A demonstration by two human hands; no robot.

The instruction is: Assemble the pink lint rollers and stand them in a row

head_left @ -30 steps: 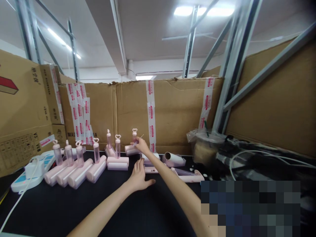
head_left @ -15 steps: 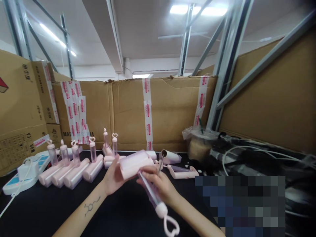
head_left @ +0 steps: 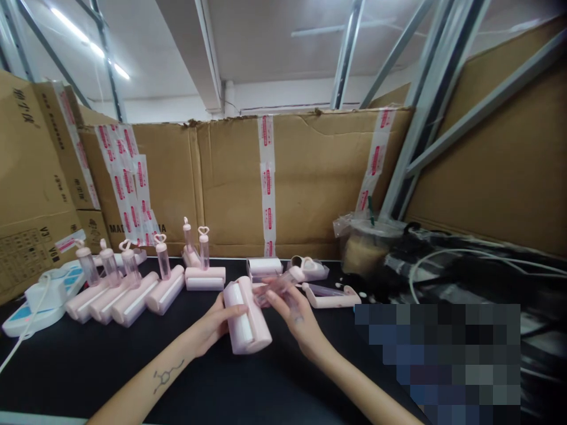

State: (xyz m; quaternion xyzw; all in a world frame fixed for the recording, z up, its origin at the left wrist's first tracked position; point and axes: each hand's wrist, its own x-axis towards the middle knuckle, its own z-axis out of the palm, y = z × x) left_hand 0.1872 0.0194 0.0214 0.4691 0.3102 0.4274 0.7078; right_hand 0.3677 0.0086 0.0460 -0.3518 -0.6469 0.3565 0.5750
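Note:
My left hand is closed around the head of a pale pink lint roller, its thumb lying across the white strip along the side. The roller's clear handle points up and to the right, ending in a pink cap with a loop. My right hand has its fingers curled at this handle; slight blur hides the exact grip. Left of my hands, several like lint rollers lie in a row, their handles standing upright. Another lint roller lies just behind my left hand.
Behind the hands lie a white roll in a clear cover and an open pink roller part. A plastic drink cup stands at the back right beside dark bags and cables. A power strip sits far left; cardboard walls the back.
The lint roller has been turned: its handle pointed down toward me and now points away, up and right. My right hand has shifted with it, and a thin metal piece by its fingers no longer shows.

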